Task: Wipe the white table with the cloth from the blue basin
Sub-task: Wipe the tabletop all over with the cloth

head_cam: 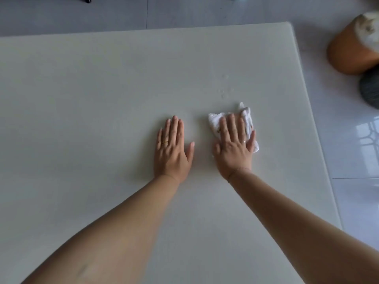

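Cloth (247,121) | under flat right hand (234,148) | apparently bunched, on table (82,99)

Looks like a home living or dining room: large white table (102,99) on glossy pale floor tiles (352,201), with an orange round stool (346,52) and a dark ribbed one (370,91) just right of it.
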Tool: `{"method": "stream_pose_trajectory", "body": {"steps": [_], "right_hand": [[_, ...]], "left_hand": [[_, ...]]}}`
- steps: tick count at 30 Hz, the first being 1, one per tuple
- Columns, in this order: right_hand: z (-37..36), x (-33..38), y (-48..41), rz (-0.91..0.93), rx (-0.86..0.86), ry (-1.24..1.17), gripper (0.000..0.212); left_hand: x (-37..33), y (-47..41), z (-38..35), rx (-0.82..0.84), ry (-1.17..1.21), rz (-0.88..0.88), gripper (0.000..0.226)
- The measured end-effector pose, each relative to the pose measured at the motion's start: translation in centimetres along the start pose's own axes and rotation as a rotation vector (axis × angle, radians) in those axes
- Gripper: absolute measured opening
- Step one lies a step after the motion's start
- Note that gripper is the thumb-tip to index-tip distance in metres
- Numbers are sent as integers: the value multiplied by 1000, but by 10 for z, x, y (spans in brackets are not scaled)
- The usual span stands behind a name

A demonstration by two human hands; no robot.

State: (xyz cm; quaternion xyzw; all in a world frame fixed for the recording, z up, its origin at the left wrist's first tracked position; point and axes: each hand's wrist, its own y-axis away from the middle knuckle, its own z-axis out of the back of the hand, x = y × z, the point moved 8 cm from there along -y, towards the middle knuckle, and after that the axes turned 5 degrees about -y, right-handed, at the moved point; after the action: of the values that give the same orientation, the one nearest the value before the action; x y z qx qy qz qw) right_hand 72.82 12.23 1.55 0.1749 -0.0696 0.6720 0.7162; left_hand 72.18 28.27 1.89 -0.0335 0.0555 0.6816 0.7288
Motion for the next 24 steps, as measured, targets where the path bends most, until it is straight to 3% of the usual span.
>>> {"method": "stream_pose_trajectory", "body": {"steps": [4, 6, 9, 12, 14, 16, 19, 21, 24], "right_hand": [[-2, 26, 11, 470, 103, 98, 58], [10, 5, -8, 560, 112, 177, 58], [32, -42, -58, 214, 42, 101, 61], [25, -35, -71, -165, -64, -24, 59], [7, 10, -60, -72, -45, -28, 61], [-11, 54, -43, 235, 59, 23, 57], [-3, 47, -54, 558, 146, 121, 54], [13, 13, -83, 501, 121, 158, 54], [37, -35, -127, 113, 3, 54, 53]], "left_hand": [[0, 0, 1, 27, 2, -6, 65], [1, 0, -2, 45, -6, -4, 66], [2, -1, -3, 52, -22, 4, 66], [2, -2, -4, 55, -25, 9, 66], [2, -2, -4, 59, -31, 11, 66], [2, -3, -2, 50, -30, 15, 65], [1, -2, -1, 40, -25, -5, 64], [1, -2, 0, 32, -18, -14, 64], [-1, -11, 5, 19, 16, -36, 65]]}}
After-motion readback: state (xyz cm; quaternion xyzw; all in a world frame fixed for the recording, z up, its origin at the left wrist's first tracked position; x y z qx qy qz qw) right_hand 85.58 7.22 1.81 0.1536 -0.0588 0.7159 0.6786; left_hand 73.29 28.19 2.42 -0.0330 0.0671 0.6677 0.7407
